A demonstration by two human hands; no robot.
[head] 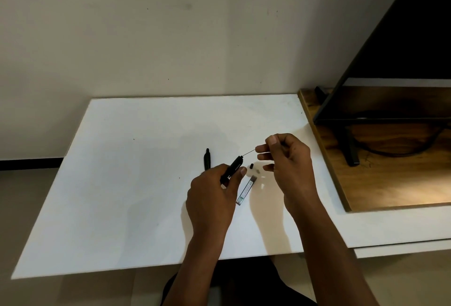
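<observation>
My left hand (211,192) grips a black mechanical pencil (234,165), its open end tilted up to the right. A thin lead (249,152) runs from that end to my right hand (285,159), which pinches the lead's far end between thumb and forefinger. Below the hands, a clear lead case (246,191) lies on the white table (127,183). A small black cap (251,165) and tiny pale pieces (262,186) lie beside it. A second black pen (207,159) lies left of the pencil.
A wooden board (390,183) sits at the table's right end, bearing a dark monitor (402,49) on black legs with a cable. A scuffed wall rises behind. The floor shows at left and below the front edge.
</observation>
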